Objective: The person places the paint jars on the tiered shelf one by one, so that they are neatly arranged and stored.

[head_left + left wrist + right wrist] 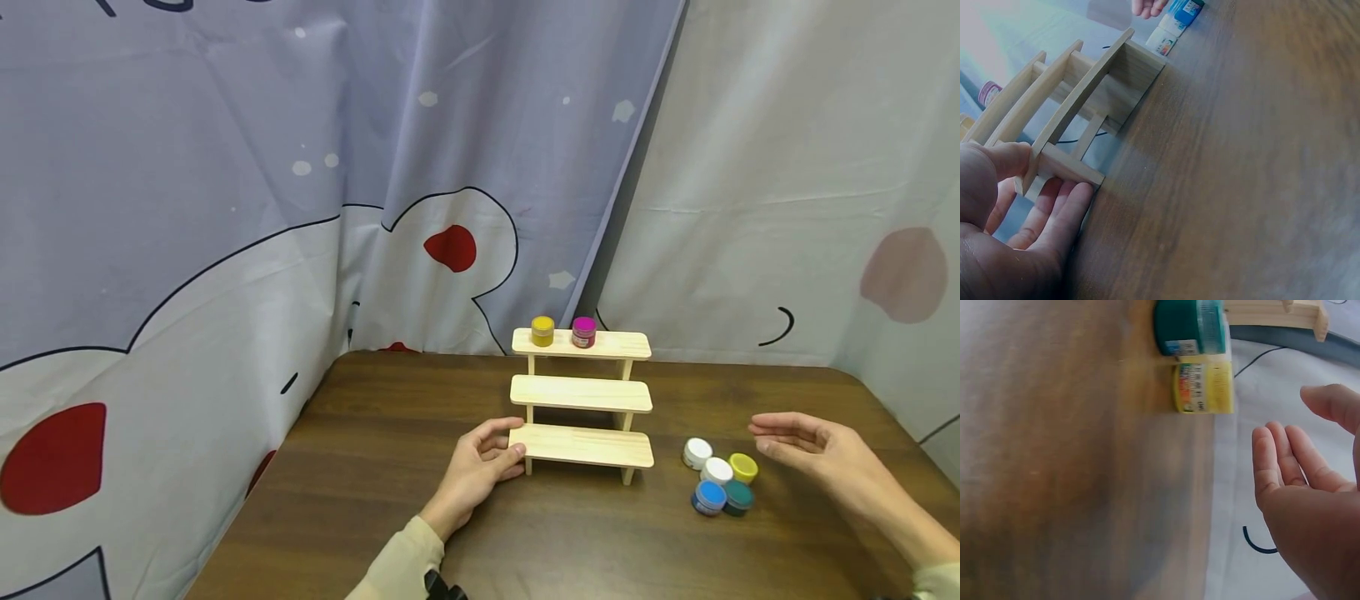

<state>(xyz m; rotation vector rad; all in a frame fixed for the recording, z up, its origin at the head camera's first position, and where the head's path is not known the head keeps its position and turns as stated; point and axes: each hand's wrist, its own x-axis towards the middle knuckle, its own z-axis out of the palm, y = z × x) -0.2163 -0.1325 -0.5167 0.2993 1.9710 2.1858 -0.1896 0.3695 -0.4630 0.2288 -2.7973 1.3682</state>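
A three-tier wooden display stand [581,393] stands on the table. My left hand [482,463] grips the left end of its lowest shelf, thumb on top and fingers underneath, which shows also in the left wrist view, where the stand [1077,87] appears tilted. On the top shelf sit a yellow paint jar [542,331] and a magenta-lidded jar [583,332]. My right hand [813,446] hovers just right of a cluster of jars, fingers extended and thumb apart, holding nothing. The yellow-lidded jar [743,467] is nearest to it; the green jar [1188,326] sits beside that.
Also in the cluster are a blue-lidded jar [708,497] and two white-lidded jars, one at the back [697,452] and one in the middle [717,471]. They stand right of the stand on the brown wooden table [360,500]. A printed curtain [247,167] hangs behind the table.
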